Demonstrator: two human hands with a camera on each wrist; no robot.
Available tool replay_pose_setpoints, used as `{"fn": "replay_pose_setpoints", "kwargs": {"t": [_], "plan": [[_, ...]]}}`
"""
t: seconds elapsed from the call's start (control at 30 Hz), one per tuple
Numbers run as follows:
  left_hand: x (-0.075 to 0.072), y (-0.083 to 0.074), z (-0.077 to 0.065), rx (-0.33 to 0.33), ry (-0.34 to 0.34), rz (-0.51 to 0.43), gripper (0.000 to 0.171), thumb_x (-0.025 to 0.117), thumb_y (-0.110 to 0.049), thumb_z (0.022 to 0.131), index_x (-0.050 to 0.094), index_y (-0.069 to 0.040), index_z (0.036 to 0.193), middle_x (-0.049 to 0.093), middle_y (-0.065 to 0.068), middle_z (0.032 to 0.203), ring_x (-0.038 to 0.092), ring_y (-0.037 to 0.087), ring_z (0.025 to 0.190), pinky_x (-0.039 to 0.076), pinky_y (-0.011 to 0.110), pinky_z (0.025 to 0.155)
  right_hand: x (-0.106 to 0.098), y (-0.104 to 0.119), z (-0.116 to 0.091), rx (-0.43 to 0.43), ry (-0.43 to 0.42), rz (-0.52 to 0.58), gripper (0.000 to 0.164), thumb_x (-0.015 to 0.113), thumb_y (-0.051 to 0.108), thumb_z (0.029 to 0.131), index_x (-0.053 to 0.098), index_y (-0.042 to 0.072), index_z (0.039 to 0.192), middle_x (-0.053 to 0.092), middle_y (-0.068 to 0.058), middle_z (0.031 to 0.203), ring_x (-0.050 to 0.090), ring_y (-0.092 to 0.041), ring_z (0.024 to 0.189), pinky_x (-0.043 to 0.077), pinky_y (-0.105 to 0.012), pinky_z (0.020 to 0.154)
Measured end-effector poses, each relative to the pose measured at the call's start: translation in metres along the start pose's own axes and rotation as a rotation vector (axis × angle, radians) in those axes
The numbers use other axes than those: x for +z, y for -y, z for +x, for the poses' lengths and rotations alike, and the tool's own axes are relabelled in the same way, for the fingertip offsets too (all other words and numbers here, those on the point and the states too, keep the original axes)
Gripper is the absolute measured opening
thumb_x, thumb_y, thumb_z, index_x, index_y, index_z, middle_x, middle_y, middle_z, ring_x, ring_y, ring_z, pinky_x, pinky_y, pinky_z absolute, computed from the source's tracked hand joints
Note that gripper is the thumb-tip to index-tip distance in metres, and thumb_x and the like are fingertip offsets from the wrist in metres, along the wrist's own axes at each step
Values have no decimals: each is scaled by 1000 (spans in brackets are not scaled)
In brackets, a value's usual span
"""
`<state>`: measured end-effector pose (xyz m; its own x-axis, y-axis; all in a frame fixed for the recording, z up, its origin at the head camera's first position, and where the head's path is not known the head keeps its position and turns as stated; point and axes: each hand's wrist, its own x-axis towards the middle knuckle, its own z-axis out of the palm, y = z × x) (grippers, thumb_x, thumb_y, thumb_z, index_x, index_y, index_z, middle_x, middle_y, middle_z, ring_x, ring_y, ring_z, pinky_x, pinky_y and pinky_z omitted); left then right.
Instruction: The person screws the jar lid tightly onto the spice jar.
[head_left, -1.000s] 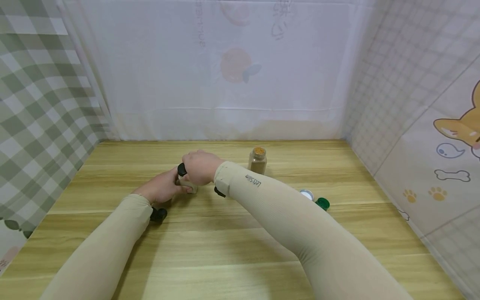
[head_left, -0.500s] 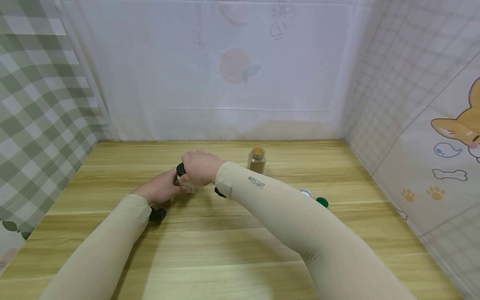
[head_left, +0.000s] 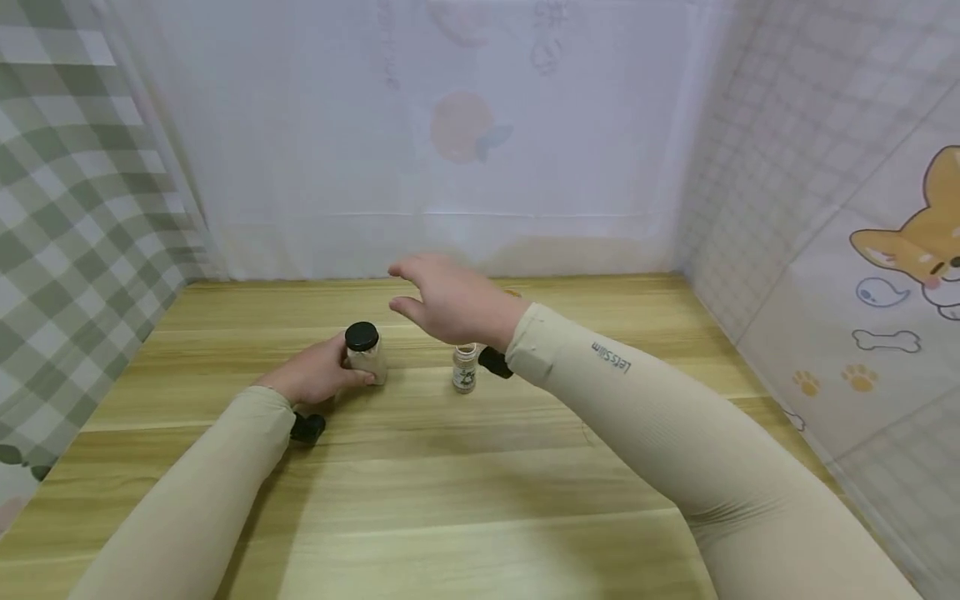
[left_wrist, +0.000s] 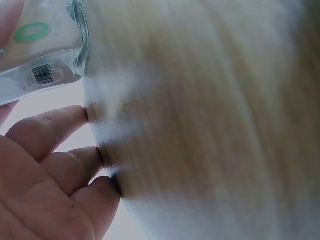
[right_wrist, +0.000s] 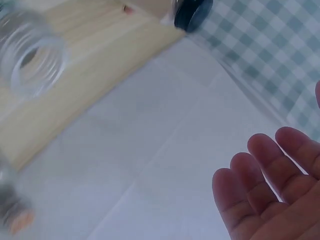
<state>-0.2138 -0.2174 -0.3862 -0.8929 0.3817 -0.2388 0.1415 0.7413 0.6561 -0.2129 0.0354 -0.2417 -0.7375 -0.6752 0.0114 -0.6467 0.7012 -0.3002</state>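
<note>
A clear, squarish glass jar (head_left: 366,360) with a black lid (head_left: 362,336) and pale contents stands upright left of centre. My left hand (head_left: 318,375) holds it low on its side, thumb across the front. In the left wrist view the jar's base (left_wrist: 42,75) shows a barcode and a green ring. My right hand (head_left: 459,298) is raised, empty, its fingers extended and apart from the jar. Below it stands a small open glass jar (head_left: 464,371) with a printed label. Its threaded mouth (right_wrist: 42,65) appears in the right wrist view.
An orange-brown spice jar (head_left: 513,293) is mostly hidden behind my right hand; its blurred orange top (right_wrist: 21,222) shows in the right wrist view. A white cloth wall (head_left: 300,167) closes the table's back, and a patterned wall (head_left: 825,292) stands on the right.
My right hand has let go of the black-lidded jar and moved up and right, uncovering the small labelled jar. The right forearm now hides the white and green caps. My left hand stays put.
</note>
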Motion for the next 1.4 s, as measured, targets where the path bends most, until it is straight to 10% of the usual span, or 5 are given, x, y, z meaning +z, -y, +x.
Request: {"fn": "replay_pose_setpoints", "kwargs": {"t": [0.6,1.4], "plan": [[-3,-4,-2,-30,-6,22,57,75,-38,99,50,-13,144,66,17,134,61,31,120,49,50,99,-21,-84,-93,96,-92,-33,44,66,24,106,60,-1,141,62,-17,142,55,-37,135,46,-52,114],[-2,-5,-2,-24,-11,4,60,75,-35,100,47,-8,146,64,20,138,58,37,131,46,56,108,28,-182,-199,388,345,-101,71,88,36,85,61,-5,137,69,-22,128,69,-34,112,58,-52,94]]}}
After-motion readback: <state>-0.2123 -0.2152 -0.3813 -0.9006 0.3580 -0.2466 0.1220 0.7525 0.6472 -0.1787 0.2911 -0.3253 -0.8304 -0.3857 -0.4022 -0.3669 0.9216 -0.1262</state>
